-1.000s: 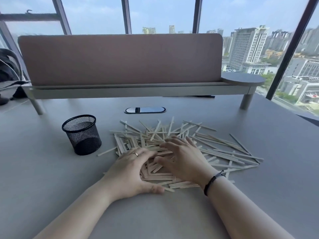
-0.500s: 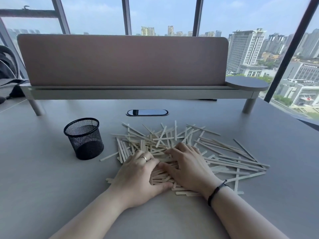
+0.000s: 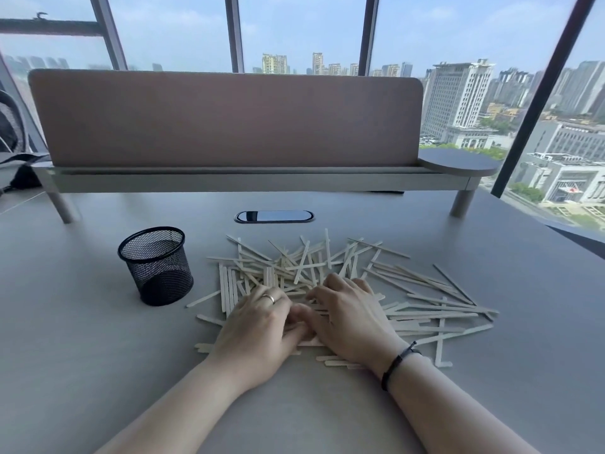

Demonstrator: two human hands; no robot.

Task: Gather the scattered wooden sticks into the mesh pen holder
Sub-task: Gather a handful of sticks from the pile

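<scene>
Grey desk (image 3: 82, 371), city windows behind; both hands (image 3: 304, 326) palm-down, fingers curled over sticks (image 3: 425, 290) (grip unclear); holder (image 3: 157, 267) left.

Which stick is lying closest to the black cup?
The lone stick slanting just right of the cup, apart from the pile. Its left end reaches nearest the cup's base; all others lie farther right.

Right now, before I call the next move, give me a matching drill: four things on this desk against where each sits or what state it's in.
Things:
1. black mesh pen holder
2. pale wooden sticks
3. left hand
4. right hand

States:
A. wears a black wristband
B. upright, no sticks visible inside, left of the pile
C. wears a ring, palm down
D. scattered flat on the grey desk

Pairs: 1-B, 2-D, 3-C, 4-A
</scene>
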